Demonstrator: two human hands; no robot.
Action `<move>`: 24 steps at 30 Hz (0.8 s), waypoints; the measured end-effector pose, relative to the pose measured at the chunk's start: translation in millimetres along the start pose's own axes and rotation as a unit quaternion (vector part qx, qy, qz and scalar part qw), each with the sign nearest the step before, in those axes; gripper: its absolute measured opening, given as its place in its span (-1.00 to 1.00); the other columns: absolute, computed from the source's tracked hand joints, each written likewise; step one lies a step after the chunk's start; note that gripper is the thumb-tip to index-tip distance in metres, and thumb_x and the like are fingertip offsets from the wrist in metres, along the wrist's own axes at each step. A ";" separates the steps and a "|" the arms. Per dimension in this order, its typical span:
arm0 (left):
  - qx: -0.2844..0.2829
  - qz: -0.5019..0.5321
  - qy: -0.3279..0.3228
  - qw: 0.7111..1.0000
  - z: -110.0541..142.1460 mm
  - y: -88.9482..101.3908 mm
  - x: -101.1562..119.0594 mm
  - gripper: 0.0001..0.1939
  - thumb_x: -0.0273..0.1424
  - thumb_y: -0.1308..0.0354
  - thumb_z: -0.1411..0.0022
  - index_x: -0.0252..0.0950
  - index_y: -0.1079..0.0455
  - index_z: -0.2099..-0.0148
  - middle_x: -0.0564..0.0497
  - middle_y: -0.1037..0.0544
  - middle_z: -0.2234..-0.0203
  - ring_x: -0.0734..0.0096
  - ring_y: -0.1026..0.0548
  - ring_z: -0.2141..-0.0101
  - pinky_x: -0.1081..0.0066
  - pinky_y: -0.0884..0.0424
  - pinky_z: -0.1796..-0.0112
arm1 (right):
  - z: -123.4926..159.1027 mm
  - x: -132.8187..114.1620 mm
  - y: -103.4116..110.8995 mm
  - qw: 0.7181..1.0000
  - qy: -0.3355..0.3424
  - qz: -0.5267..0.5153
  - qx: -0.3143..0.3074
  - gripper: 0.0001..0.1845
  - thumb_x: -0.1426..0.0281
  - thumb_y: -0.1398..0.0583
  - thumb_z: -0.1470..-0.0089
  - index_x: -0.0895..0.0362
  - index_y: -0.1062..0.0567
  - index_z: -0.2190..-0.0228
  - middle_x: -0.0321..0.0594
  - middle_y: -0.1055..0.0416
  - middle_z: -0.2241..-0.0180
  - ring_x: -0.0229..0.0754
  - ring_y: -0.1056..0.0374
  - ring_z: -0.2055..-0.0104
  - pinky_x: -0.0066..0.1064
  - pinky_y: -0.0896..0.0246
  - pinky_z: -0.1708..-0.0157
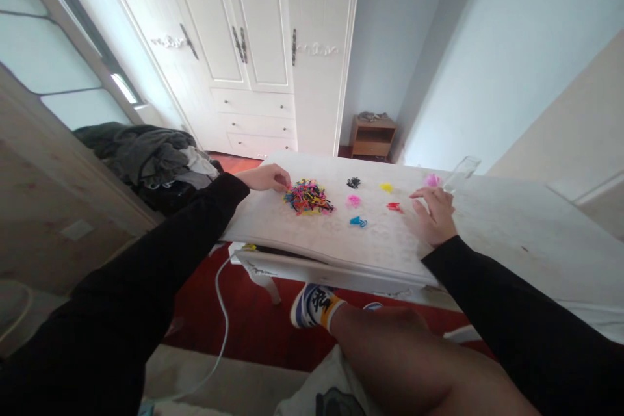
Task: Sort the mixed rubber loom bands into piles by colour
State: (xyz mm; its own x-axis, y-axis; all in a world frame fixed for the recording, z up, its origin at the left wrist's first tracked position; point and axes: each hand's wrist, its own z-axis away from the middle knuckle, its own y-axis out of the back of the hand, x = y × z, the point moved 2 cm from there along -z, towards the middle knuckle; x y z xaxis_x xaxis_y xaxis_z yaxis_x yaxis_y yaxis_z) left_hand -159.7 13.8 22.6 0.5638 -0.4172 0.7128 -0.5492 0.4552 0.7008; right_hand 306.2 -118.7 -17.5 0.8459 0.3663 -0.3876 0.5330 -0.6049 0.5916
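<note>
Across the surface (517,234): the mixed pile (308,197) of small colourful pieces sits toward my left, with separate little heaps to its right.
Colour heaps: the black heap (353,182), yellow heap (386,187), pink heap (353,201), red heap (394,207) and blue heap (359,222) lie apart — I'd judge the gaps keep the colours unmixed.
Pile's spot: right beside my left hand (263,177), probably so I can pick from its edge without reaching over the heaps.
Left fingers: bent close together at the pile's left edge, arm stretched forward; a dab of pink shows near the tips, but I cannot tell whether they grip it.
Right hand (436,211): forearm slanting in from the right, fingers loosely curled, thumb and forefinger parted — nothing visible between them.
Beyond that hand: a pink clump (432,180) and a clear container (463,172); whether I touch the container, I cannot tell.
</note>
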 end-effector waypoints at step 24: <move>0.007 0.183 -0.152 0.971 -94.2 -77.2 116.3 -0.72 -0.26 -0.48 -0.19 -0.33 -0.51 0.29 -0.03 -0.64 0.45 0.46 -0.59 0.44 0.38 -0.57 0.30 | -61.1 -54.8 -5.3 0.987 0.139 -0.067 -0.041 -0.94 0.36 -0.17 -0.22 0.01 -0.46 0.29 -0.14 -0.55 0.23 0.08 -0.41 0.07 -0.04 -0.24 -0.03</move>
State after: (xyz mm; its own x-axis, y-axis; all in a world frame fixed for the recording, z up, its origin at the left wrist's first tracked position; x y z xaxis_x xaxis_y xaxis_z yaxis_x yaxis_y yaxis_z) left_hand 6.4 4.2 48.9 0.1209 -0.4434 0.8881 -0.6883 0.6072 0.3968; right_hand 258.0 -92.4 43.8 0.7341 0.6259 -0.2635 0.6299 -0.4827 0.6085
